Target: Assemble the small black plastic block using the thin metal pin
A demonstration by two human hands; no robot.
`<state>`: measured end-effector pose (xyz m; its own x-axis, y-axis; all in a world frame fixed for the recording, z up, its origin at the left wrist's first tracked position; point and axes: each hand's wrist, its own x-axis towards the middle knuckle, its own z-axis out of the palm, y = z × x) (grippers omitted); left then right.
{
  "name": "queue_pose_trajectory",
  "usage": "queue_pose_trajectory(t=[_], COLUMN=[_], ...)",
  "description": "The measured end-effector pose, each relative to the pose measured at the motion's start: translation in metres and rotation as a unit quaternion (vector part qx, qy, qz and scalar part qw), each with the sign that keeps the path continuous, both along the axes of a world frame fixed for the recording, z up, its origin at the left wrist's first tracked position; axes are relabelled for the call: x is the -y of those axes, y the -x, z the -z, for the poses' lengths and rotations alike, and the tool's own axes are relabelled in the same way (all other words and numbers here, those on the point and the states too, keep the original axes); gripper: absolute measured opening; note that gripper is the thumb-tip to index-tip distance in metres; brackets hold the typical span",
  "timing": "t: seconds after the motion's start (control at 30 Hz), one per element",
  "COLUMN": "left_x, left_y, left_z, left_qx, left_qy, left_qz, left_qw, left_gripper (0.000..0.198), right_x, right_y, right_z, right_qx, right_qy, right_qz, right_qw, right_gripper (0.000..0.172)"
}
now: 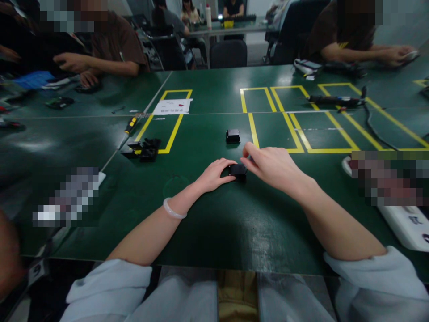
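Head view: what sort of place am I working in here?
Probably an assembly workroom or workshop: the green table is marked off with yellow tape, and a screwdriver and a corded tool lie on it.

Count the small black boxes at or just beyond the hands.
2: the nearer box, touched by the left hand; the farther box, beyond it on the table. The right hand may hide more.

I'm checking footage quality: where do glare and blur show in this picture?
Head view: pale glare on the green table near its front edge; head view: the blue item at the picture's left blurred; head view: the black block at the left hand dark, fine detail hard to tell.
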<state>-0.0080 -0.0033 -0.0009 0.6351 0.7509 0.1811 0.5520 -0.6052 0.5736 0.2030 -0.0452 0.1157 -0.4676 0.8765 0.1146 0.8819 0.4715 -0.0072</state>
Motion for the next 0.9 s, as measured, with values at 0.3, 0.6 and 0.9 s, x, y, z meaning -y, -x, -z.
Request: queue_pose_trajectory(t=[0.3, 0.6, 0.9], left_x=[0.0007, 0.0000, 0.0006], left_y=[-0.0005, -0.0002, 0.0005], left_z=[-0.0015, -0.0009, -0.0012], left_qx=[-0.003, 0.001, -0.006], left_qy=[0.008, -0.005, -0.001], left_qz=[-0.002, 0.002, -0.001], left_qw=[1.000, 1.000, 1.000], left_gripper=[0.043, 0.042, 0.043], right_x=[0.0009, -0.0017, 0.0007], right_y=[-0.0005, -0.0007, -0.0013], right_z=[-0.0001, 0.0009, -0.0003], right_qx=[-0.010, 0.022, -0.014], right_qy=[0.003, -0.001, -0.006], right_qz=[-0.005, 0.005, -0.009], right_qw=[1.000, 1.000, 1.000], right_gripper=[0.028, 0.031, 0.025])
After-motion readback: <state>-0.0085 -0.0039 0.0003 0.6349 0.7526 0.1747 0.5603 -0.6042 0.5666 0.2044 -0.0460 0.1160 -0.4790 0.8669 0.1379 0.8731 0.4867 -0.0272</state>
